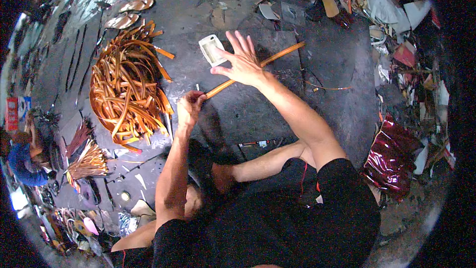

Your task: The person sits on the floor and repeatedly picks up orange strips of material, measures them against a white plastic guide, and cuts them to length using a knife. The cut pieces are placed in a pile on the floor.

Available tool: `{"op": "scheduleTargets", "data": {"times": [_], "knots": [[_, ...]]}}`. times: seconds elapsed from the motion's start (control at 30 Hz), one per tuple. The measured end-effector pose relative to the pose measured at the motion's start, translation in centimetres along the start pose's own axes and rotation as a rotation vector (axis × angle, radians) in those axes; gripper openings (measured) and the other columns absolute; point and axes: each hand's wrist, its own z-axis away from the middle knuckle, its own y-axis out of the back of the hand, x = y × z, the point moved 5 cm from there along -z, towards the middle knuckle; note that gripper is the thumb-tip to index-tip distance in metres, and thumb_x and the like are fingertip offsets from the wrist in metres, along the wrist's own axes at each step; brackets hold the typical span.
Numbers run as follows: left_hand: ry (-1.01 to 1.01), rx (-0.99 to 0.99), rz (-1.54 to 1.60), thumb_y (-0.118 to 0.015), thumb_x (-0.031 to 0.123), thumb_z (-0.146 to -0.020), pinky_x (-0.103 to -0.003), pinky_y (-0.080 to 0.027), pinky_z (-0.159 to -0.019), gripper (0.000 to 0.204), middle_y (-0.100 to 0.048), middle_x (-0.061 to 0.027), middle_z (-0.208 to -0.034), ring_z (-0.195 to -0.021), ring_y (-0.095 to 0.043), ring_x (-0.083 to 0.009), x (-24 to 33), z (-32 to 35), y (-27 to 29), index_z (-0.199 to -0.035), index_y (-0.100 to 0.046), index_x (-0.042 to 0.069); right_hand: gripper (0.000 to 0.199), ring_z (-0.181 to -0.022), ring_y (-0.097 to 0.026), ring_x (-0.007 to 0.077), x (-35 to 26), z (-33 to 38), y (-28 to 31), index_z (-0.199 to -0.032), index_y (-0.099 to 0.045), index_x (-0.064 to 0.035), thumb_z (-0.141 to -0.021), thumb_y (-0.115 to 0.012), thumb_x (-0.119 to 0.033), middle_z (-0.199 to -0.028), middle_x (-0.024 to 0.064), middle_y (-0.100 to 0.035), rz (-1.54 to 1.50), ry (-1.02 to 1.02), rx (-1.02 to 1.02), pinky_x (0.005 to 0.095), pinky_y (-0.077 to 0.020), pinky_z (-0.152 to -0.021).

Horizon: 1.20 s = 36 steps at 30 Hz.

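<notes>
A narrow orange-brown strip, like leather (288, 50), lies slantwise across the dark floor sheet (248, 119). My left hand (188, 109) is closed in a pinch on its near left end. Over the middle of the same strip is my right hand (242, 64), open with fingers spread; whether the palm touches the strip I cannot tell. Beside the right thumb and fingers stands a small white rectangular dish (203, 48) with something pale inside. Left of my hands lies a big tangled heap of similar orange-brown strips (124, 87).
Two sandals (136, 4) lie beyond the heap. Bundled tan strips (88, 163) sit at the left, near a person in blue (25, 166). A shiny dark red sheet (391, 159) and mixed scraps (404, 54) line the right side. My bent legs take up the near side.
</notes>
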Motion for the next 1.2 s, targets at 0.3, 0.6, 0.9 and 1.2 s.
{"op": "scheduleTargets", "data": {"times": [0.3,0.6,0.9,1.2], "knots": [[0.043,-0.001,0.052,-0.066,0.018,-0.084,-0.029,-0.051,-0.067,0.016,-0.069,-0.0086,-0.078,-0.071,-0.066,-0.0157,-0.7,-0.2,-0.4,-0.091,-0.069,0.004,0.068,-0.141,-0.009,0.0374,-0.6,-1.7,-0.1,-0.115,-0.067,-0.0146,-0.078,-0.053,-0.069,-0.152,0.0153,-0.021,0.114,0.099,0.031,0.0563,-0.002,-0.112],[-0.02,0.025,-0.008,-0.067,0.016,-0.083,-0.03,-0.051,-0.069,0.014,-0.07,-0.0092,-0.08,-0.073,-0.067,-0.0178,-0.7,0.1,0.0,-0.091,-0.068,0.004,0.054,-0.14,-0.015,0.0362,-1.1,-1.6,-2.1,-0.099,-0.073,-0.0137,-0.081,-0.056,-0.061,-0.15,0.0131,-0.028,0.093,0.121,0.026,0.0553,-0.0052,-0.113],[0.033,-0.029,-0.041,-0.067,0.016,-0.083,-0.03,-0.05,-0.069,0.014,-0.069,-0.0088,-0.08,-0.072,-0.065,-0.0169,0.1,-0.1,0.2,-0.09,-0.067,0.004,0.027,-0.127,-0.037,0.0356,-1.1,0.1,0.1,-0.088,-0.068,-0.0103,-0.086,-0.064,-0.037,-0.132,0.0187,-0.046,-0.121,0.049,0.175,0.0509,-0.0271,-0.106],[-0.008,0.004,-0.039,-0.067,0.018,-0.082,-0.032,-0.051,-0.069,0.016,-0.069,-0.0101,-0.079,-0.073,-0.067,-0.0197,-1.4,-0.4,0.5,-0.09,-0.069,0.004,0.057,-0.047,-0.056,0.0146,-2.7,10.5,-4.1,-0.15,-0.012,-0.0247,-0.099,-0.038,-0.023,-0.064,0.0098,-0.062,-0.816,-0.682,-0.545,0.0301,-0.0487,-0.043]]}}
